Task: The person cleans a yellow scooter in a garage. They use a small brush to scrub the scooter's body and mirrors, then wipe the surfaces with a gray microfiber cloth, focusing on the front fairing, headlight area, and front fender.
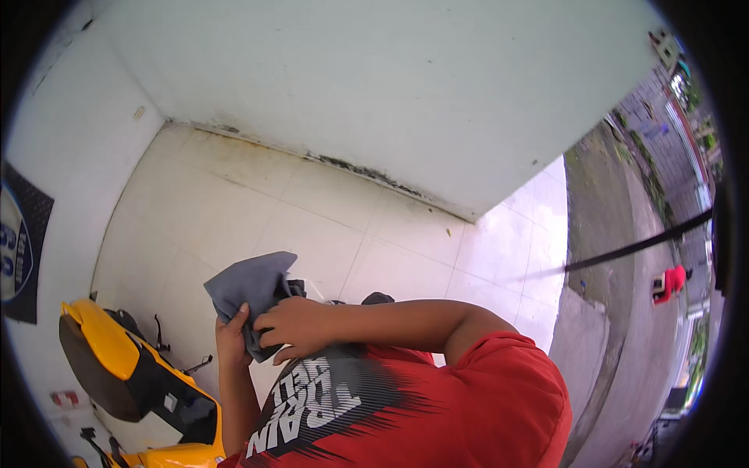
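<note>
A grey cloth (253, 282), folded and bent over at its top corner, is held up in front of my chest. My left hand (232, 334) pinches its lower left side, thumb lying on the near face. From the right, my right hand (300, 324) reaches across with its fingers curled against the cloth; the fingertips press on its lower right part. Some dark shapes show just behind the cloth and my right wrist, too covered to name.
A yellow and black motorcycle (109, 343) with a dark seat stands at the left. White walls (374, 93) rise ahead and at the left, where a dark poster (27, 249) hangs. Pale tiles (312, 210) cover the floor. Outside at the right, a person in red (669, 285) is on the road.
</note>
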`<state>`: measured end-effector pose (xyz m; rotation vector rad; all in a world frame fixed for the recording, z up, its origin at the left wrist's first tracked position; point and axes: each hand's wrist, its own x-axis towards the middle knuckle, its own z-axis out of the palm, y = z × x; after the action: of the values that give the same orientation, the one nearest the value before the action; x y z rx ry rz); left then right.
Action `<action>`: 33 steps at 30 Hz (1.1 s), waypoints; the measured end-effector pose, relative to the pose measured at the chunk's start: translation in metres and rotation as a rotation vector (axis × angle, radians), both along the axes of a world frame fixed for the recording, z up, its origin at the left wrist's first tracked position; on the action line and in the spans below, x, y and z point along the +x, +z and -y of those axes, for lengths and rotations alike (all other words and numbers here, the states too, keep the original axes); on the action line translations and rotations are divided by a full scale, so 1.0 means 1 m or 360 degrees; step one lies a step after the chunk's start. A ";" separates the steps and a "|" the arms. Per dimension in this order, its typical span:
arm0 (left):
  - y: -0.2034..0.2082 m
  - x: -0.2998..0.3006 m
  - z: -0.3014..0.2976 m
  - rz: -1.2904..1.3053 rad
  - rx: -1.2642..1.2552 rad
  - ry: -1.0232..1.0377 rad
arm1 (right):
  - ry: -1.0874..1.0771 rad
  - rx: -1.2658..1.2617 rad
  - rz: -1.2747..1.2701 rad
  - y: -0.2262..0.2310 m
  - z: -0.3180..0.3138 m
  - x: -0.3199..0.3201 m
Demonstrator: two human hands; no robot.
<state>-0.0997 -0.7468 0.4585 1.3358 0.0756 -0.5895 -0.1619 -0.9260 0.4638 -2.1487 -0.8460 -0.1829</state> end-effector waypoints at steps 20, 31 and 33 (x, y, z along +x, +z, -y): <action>0.063 -0.193 0.324 0.0526 -0.0221 -0.2040 | -0.2486 0.2362 0.0034 0.059 0.204 -0.401; -0.007 -0.305 0.332 0.0641 -0.0049 -0.1319 | -0.2483 0.1107 -0.0394 0.009 0.346 -0.435; -0.011 -0.308 0.302 0.0605 0.0012 -0.1051 | -0.2325 0.0769 -0.0472 0.012 0.353 -0.410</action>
<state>-0.4078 -1.0493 0.4478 1.4556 -0.6969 -0.8701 -0.5716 -1.2787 0.4759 -1.8279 0.9609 -0.6735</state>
